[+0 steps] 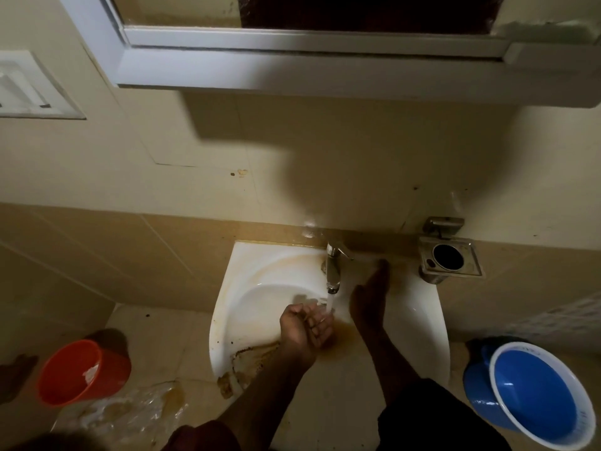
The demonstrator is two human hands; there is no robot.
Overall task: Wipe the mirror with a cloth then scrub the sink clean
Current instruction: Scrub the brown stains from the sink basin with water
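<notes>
I see left hand [307,327] cupped under tap [333,271], right hand [370,294] spread flat on sink [227,320]. Front edge brown; scrubbing left.

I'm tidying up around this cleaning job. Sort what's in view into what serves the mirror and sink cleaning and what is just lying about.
For the job:
mirror
sink, brown-stained
tap, running
left hand, cupped under the stream
right hand, on the sink's back ledge

Lying about:
orange bucket
blue bucket
metal soap holder
</notes>
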